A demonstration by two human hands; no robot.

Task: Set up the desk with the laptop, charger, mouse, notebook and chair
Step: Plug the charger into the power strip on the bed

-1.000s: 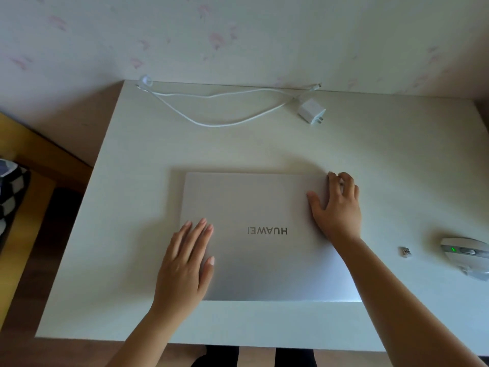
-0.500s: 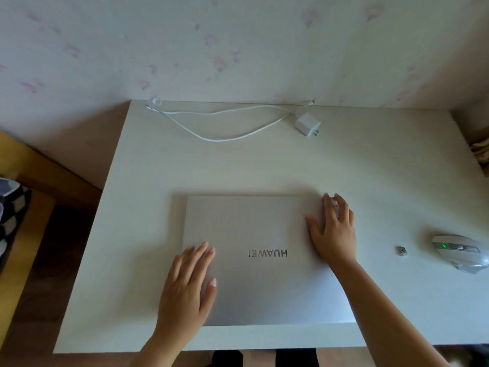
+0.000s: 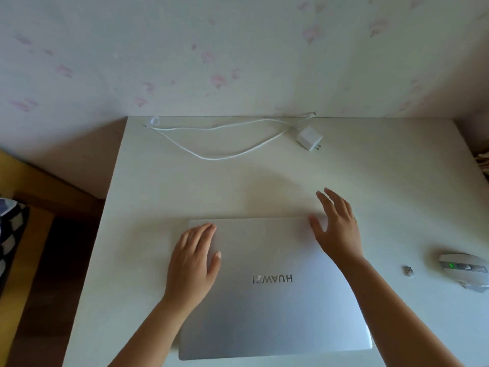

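Observation:
A closed silver laptop (image 3: 270, 308) lies on the white desk (image 3: 383, 197), its logo upside down to me. My left hand (image 3: 193, 263) rests flat on the lid near its far left corner. My right hand (image 3: 336, 229) hovers over the far right corner with fingers spread and straight, holding nothing. A white charger (image 3: 309, 137) with its cable (image 3: 217, 154) lies at the back of the desk near the wall. A grey mouse (image 3: 467, 271) with a green light sits at the right edge, a small USB dongle (image 3: 408, 270) beside it.
The desk stands against a floral-papered wall (image 3: 238, 62). To the left are a wooden floor (image 3: 53, 260) and a checkered black-and-white cloth (image 3: 10, 239). Something light-coloured pokes in at the right edge (image 3: 483, 160).
The view tilted up, showing more wall. My right hand lifted off the laptop's far right corner and spread its fingers. My left hand slid toward the lid's far left corner.

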